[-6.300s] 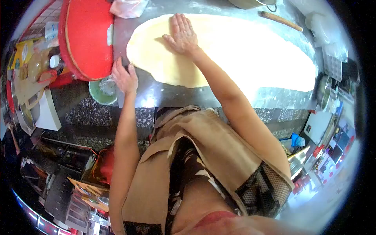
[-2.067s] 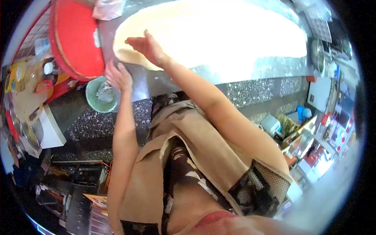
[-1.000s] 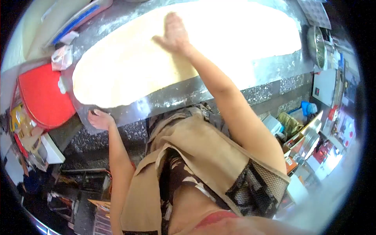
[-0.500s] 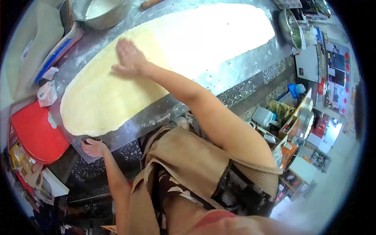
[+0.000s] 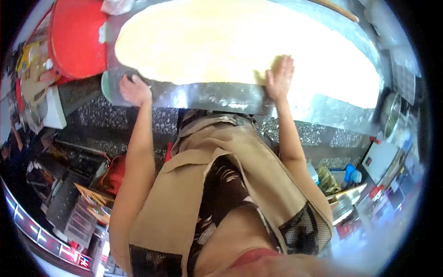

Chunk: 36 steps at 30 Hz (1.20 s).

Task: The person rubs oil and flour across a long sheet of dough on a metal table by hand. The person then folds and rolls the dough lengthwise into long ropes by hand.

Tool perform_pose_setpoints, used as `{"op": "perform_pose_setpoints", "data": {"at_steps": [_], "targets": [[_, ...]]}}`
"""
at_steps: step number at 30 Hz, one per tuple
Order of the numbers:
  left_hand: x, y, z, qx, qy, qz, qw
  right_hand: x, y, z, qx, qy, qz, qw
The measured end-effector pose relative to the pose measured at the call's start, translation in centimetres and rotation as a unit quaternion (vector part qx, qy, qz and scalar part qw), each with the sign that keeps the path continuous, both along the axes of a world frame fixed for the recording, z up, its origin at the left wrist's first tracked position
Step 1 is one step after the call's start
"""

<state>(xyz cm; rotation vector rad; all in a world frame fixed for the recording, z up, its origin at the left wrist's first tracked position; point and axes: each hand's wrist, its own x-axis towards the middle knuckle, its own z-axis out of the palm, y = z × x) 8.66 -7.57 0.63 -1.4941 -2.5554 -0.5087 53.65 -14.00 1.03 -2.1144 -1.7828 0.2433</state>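
A broad, pale yellow sheet of rolled-out dough (image 5: pixel 198 46) covers most of the metal work surface (image 5: pixel 207 96), its right part washed out by glare. My right hand (image 5: pixel 280 79) is over the dough's near edge, right of the middle, with fingers stretched out and nothing held. I cannot tell whether its palm presses on the dough. Beside the dough's left end, my left hand (image 5: pixel 134 91) rests at the metal surface, fingers loosely bent and apart, holding nothing.
A red seat-like object (image 5: pixel 76 39) stands left of the work surface, with a white plastic bag (image 5: pixel 116 5) above it. A wooden rod (image 5: pixel 339 9) lies behind the dough. At the right end are a metal bowl (image 5: pixel 391 115) and a pale tray (image 5: pixel 402 76).
The view has turned, so the dough now lies across the top. My right hand has gone from the dough's left half to its near edge, farther right. My left hand stays near the left end.
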Motion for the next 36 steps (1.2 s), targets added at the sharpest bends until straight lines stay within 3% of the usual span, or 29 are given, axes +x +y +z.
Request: {"op": "perform_pose_setpoints", "data": {"at_steps": [1, 4, 10, 11, 12, 14, 16, 18, 20, 22, 24, 25, 26, 28, 29, 30, 32, 36], "targets": [[-0.2, -0.3, -0.4, 0.01, -0.007, -0.008, 1.0, 0.3, -0.1, 0.3, -0.04, 0.001, -0.035, 0.999], [-0.4, -0.5, -1.2, 0.027, -0.012, -0.014, 0.999, -3.1, 0.8, 0.1, -0.059, -0.036, 0.024, 0.997], [-0.5, -0.8, -1.1, 0.049, -0.046, -0.03, 0.997, -17.1, 3.4, 0.4, -0.119, -0.077, 0.131, 0.981], [-0.5, -0.9, -1.1, 0.069, -0.068, -0.035, 0.995, -19.6, 3.9, 0.3, -0.097, -0.041, 0.151, 0.983], [-0.6, -1.0, -1.1, 0.069, -0.073, -0.035, 0.994, -22.4, 4.6, 0.9, -0.152, -0.073, 0.163, 0.972], [-0.9, -1.1, -0.6, 0.089, -0.178, -0.018, 0.98, -27.4, 5.5, 0.0, -0.116, -0.093, 0.188, 0.971], [-2.0, -1.1, -0.5, 0.083, -0.234, -0.012, 0.969, -32.6, 6.6, 0.0, -0.084, -0.015, 0.187, 0.979], [-3.7, -1.3, -1.8, 0.193, -0.49, -0.021, 0.85, -37.5, 8.6, -0.3, -0.013, 0.033, 0.196, 0.98], [-5.0, -1.5, -1.1, 0.197, -0.535, -0.078, 0.818, -40.8, 11.2, -0.1, 0.004, 0.153, 0.222, 0.963], [-7.1, -1.1, -1.3, 0.176, -0.499, -0.131, 0.839, -41.5, 13.1, 1.2, -0.001, 0.229, 0.226, 0.947], [-9.0, 0.2, -0.6, 0.139, -0.421, -0.161, 0.882, -37.8, 14.4, 1.2, 0.045, 0.213, 0.171, 0.961], [-10.7, 0.8, -1.0, 0.098, -0.308, -0.204, 0.924, -34.5, 14.7, 1.1, 0.038, 0.178, 0.11, 0.977], [-11.4, 1.2, -0.7, 0.097, -0.311, -0.21, 0.922, -30.3, 14.8, 1.0, 0.032, 0.144, 0.05, 0.988], [-12.0, 2.5, -0.1, -0.007, -0.089, -0.22, 0.971, -19.3, 13.0, -3.2, 0.102, -0.198, 0.036, 0.974], [-11.7, 2.9, -0.3, -0.018, -0.081, -0.19, 0.978, -14.1, 12.9, -4.8, 0.072, -0.143, -0.022, 0.987], [-11.4, 3.0, -0.3, -0.016, -0.08, -0.182, 0.98, -10.2, 13.0, -4.7, -0.009, -0.189, -0.069, 0.98], [-11.2, 3.0, -0.1, -0.013, -0.103, -0.177, 0.979, -7.9, 14.8, -1.1, -0.019, -0.003, -0.164, 0.986], [-11.1, 3.1, -0.2, -0.028, -0.105, -0.144, 0.984, -13.1, 20.2, -1.8, -0.002, -0.027, -0.078, 0.997]]}}
